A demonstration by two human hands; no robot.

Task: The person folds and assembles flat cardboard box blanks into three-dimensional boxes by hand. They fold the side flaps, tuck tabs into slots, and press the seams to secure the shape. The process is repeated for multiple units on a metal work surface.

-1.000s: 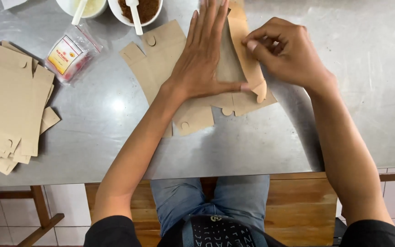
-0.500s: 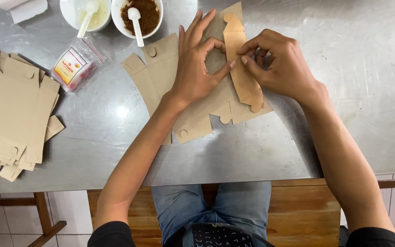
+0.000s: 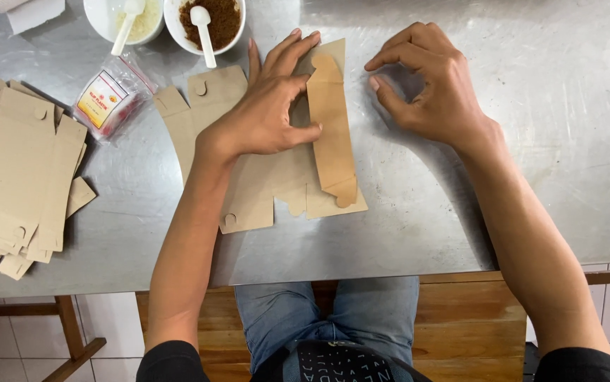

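Note:
A flat brown cardboard box blank (image 3: 262, 185) lies on the steel table (image 3: 531, 177) in front of me. Its right panel (image 3: 333, 134) is folded up and over along a crease. My left hand (image 3: 266, 110) presses flat on the blank, thumb against the folded panel. My right hand (image 3: 429, 81) hovers just right of the panel, fingers curled and apart, holding nothing.
A stack of more cardboard blanks (image 3: 15, 177) lies at the left. A small clear packet with a red and yellow label (image 3: 107, 102) sits beside it. Two white bowls with spoons, one pale (image 3: 125, 14), one with brown powder (image 3: 206, 21), stand at the back.
My right hand has let go of the folded panel and moved off to the right. My left hand slid down and now holds the panel with its thumb.

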